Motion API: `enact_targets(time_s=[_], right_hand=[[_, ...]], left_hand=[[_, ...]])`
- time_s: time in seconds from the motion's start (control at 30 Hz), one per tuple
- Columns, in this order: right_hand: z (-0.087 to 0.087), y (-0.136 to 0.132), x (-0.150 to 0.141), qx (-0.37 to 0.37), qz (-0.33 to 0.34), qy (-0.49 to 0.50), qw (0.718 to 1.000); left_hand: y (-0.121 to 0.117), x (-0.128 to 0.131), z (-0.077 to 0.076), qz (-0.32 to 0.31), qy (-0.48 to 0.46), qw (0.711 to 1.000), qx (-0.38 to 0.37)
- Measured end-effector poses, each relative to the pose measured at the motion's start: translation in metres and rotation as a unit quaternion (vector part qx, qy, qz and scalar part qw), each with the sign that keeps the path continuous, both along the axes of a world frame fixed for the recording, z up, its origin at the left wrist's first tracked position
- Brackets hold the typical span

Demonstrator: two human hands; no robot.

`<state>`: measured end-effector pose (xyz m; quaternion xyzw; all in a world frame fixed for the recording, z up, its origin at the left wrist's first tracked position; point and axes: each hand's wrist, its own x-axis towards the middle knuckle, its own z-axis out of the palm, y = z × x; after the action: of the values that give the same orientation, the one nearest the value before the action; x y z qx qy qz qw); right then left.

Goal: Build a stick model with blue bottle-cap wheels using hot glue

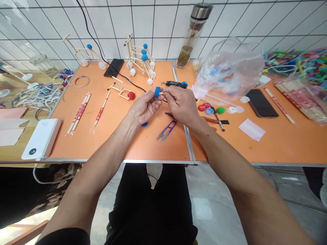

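My left hand (147, 106) pinches a blue bottle cap (157, 91) between thumb and fingers. My right hand (181, 103) is closed around a thin pale stick (161, 93), whose short visible end meets the cap; whether it goes into the cap I cannot tell. Below my hands lie purple-handled thread snips (167, 131) and another blue cap (144, 124), partly hidden by my left wrist. Left of my hands is a small wooden stick frame (119, 89) with a red cap (131, 95). Behind my right hand rests a black pen-like tool (175, 84).
Stick models with caps (139, 58) stand by the tiled wall, near a phone (113, 68) and a tall glass bottle (189, 37). Wrapped chopsticks (79, 114) and a white power bank (42, 139) lie left. A plastic bag (230, 69), loose caps (220, 110) and another phone (262, 103) lie right.
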<state>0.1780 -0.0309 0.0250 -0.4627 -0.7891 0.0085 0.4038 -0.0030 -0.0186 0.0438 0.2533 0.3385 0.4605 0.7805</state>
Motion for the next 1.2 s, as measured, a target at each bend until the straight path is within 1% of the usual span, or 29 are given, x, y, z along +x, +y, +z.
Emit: enact_targets(time_s=[0.3,0.6,0.67,0.73,0.77,0.8,0.83,0.93,0.97,1.03,1.13,1.2], right_hand=[[0.007,-0.003,-0.001,-0.051,0.013,0.033,0.998],[0.011,-0.002,-0.001,-0.086,0.023,0.078,0.993],[0.012,0.0,-0.001,-0.1,0.035,0.109,0.988],[0.013,0.002,0.0,-0.131,0.049,0.168,0.976],[0.013,0.003,0.001,-0.157,0.058,0.21,0.963],[0.013,0.004,0.002,-0.19,0.068,0.259,0.945],[0.013,0.005,0.003,-0.226,0.079,0.311,0.92],[0.013,0.007,0.004,-0.322,0.12,0.447,0.826],[0.013,0.008,0.003,-0.341,0.133,0.479,0.798],[0.013,0.008,0.001,-0.371,0.153,0.526,0.75],[0.014,0.006,-0.003,-0.406,0.158,0.573,0.695],[0.014,0.005,-0.006,-0.421,0.152,0.593,0.669]], left_hand=[[0.002,0.0,-0.004,-0.008,0.005,1.0,0.011],[0.0,0.001,-0.003,-0.009,0.004,1.0,0.013],[0.0,0.002,-0.002,-0.011,0.003,1.0,0.007],[-0.001,0.002,0.0,-0.009,0.002,1.0,-0.005],[-0.001,0.002,0.002,-0.006,0.0,1.0,-0.015],[-0.001,0.003,0.003,0.0,-0.002,1.0,-0.027],[-0.002,0.003,0.004,0.008,-0.007,0.999,-0.038],[-0.002,0.002,0.006,0.03,-0.024,0.998,-0.058],[-0.001,0.002,0.005,0.034,-0.028,0.997,-0.059],[0.001,0.001,0.003,0.041,-0.032,0.997,-0.053],[0.004,-0.001,-0.002,0.052,-0.033,0.998,-0.027],[0.004,-0.001,-0.004,0.054,-0.026,0.998,-0.009]])
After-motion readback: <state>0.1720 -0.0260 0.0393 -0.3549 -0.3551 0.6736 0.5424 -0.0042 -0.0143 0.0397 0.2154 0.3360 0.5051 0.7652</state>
